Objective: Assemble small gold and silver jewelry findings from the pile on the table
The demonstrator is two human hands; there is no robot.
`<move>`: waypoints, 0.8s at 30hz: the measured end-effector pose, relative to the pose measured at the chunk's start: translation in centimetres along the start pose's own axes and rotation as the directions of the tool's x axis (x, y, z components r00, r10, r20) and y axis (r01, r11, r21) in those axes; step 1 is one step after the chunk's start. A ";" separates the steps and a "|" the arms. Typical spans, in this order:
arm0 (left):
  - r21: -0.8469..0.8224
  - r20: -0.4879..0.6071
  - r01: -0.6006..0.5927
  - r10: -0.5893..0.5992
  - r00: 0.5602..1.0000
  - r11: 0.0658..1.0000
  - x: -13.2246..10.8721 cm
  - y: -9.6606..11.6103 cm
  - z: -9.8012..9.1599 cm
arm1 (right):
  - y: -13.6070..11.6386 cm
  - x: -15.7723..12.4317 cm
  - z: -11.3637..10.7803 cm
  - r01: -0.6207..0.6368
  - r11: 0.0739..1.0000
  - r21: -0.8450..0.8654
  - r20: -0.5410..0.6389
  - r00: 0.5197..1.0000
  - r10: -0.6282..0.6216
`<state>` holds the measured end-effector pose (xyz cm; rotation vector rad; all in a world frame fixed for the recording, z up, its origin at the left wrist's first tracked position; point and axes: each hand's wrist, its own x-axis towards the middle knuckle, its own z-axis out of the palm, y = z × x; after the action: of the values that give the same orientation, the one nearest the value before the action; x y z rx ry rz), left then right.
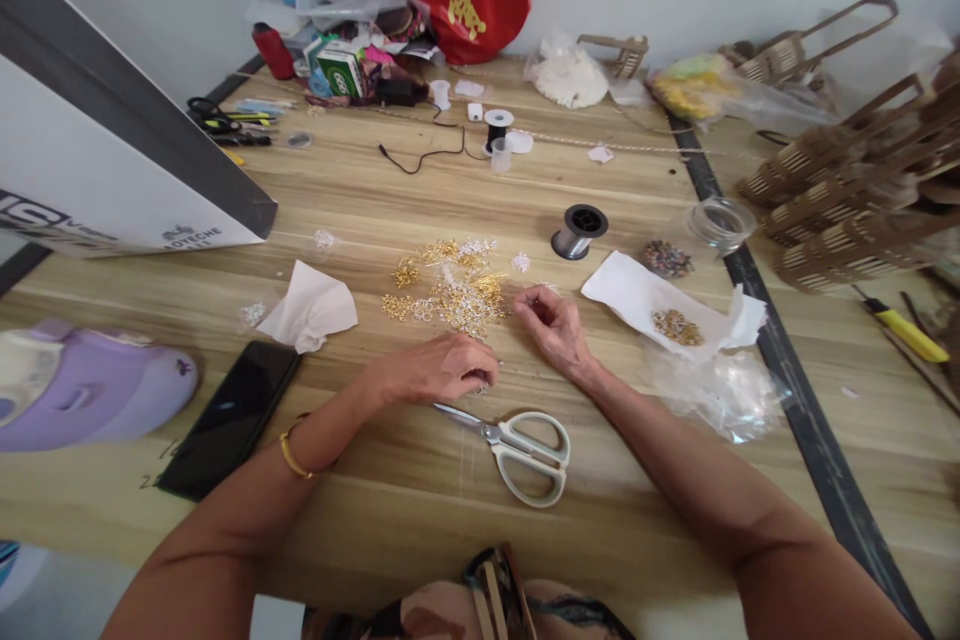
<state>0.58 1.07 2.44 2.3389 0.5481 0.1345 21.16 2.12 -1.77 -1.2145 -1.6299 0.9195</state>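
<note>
A pile of small gold and silver jewelry findings [469, 290] lies on the wooden table, with rings and thin pins among them. My left hand [442, 367] rests just in front of it, fingers curled down and closed. A few tiny silver pieces [482, 388] show by its fingertips; what is inside the grip is hidden. At the pile's right edge, my right hand [553, 328] is closed with thumb and forefinger together; anything between them is too small to name. White-handled scissors [491, 432] lie in front of both hands, blades pointing left.
A wire spool [579, 232] stands behind my right hand. White paper [622, 295] with brass-colored bits and a clear plastic bag [720, 395] lie at right. A phone [229, 420], a tissue [311, 308] and a purple device [97, 385] are at left, below a large box [135, 180].
</note>
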 end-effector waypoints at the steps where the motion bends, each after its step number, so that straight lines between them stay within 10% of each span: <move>1: -0.002 -0.002 0.006 -0.006 1.000 1.000 0.0 0.0 0.0 | 0.0 0.0 0.0 0.000 1.000 0.002 0.001 1.000 0.000; 24: -0.023 -0.017 0.023 -0.024 1.000 0.999 -0.1 -0.7 0.1 | 0.0 0.0 -0.1 0.007 1.000 0.001 0.008 1.000 -0.007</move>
<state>0.31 1.41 1.93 2.3107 0.5796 0.1491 21.24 2.10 -1.76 -1.2058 -1.6392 0.9219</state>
